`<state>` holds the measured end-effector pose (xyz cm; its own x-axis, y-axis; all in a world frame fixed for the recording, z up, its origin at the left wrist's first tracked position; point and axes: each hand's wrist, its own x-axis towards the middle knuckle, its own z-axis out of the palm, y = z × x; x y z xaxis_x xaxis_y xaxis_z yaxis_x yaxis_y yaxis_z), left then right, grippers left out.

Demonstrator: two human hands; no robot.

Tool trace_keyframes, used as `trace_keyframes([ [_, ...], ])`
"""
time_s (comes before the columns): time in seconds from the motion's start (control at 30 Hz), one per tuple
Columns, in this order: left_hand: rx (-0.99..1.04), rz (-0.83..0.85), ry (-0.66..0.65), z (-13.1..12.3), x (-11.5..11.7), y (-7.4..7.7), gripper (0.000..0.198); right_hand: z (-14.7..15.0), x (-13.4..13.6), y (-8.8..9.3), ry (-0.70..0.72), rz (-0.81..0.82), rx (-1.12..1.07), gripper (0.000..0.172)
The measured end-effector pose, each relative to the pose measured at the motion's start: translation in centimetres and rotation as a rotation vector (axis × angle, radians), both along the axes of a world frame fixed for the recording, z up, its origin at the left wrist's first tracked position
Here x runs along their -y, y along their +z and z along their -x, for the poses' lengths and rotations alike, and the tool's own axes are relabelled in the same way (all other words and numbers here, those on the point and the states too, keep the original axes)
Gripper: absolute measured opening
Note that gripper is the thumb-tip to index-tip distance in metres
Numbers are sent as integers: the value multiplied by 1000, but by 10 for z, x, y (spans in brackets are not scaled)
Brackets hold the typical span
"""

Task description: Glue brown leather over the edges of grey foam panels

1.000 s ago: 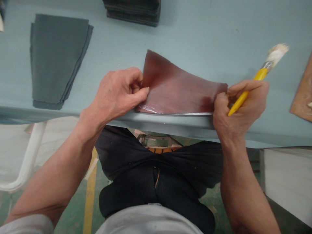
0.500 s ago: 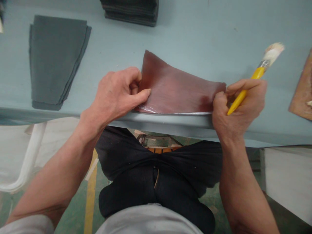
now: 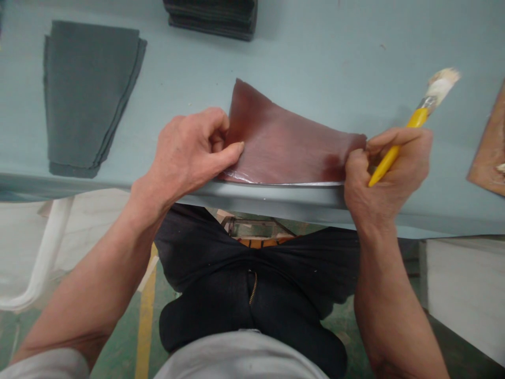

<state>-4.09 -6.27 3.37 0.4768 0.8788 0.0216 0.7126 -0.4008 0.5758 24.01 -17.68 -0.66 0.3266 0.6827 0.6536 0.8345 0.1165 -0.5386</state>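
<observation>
A reddish-brown, leather-like piece (image 3: 292, 137) lies at the near edge of the blue-grey table, with a shiny strip along its front edge. My left hand (image 3: 193, 147) pinches its left end between thumb and curled fingers. At the right end, my right hand (image 3: 389, 168) grips the corner with thumb and fingertips. That same hand also holds a brush with a yellow handle (image 3: 417, 118), tucked between its fingers. The brush's pale bristles (image 3: 445, 81) point up and to the right, away from the piece.
To the left lies a small stack of dark grey cut pieces (image 3: 90, 97). A thicker dark stack (image 3: 213, 21) sits at the back. A brown board (image 3: 491, 150) with pale residue is at the right. The table's front edge (image 3: 276, 197) runs just before my lap.
Both hands keep their hold on the reddish-brown piece, almost unmoved. The view has shifted very slightly, so the grey stack appears a little further left.
</observation>
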Motion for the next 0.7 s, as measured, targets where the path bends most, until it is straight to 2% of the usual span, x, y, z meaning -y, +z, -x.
trace_keyframes([
  [0.7, -7, -22, -3, -1, -1, -1, 11, -1, -1, -2, -14, 8, -17, 18],
])
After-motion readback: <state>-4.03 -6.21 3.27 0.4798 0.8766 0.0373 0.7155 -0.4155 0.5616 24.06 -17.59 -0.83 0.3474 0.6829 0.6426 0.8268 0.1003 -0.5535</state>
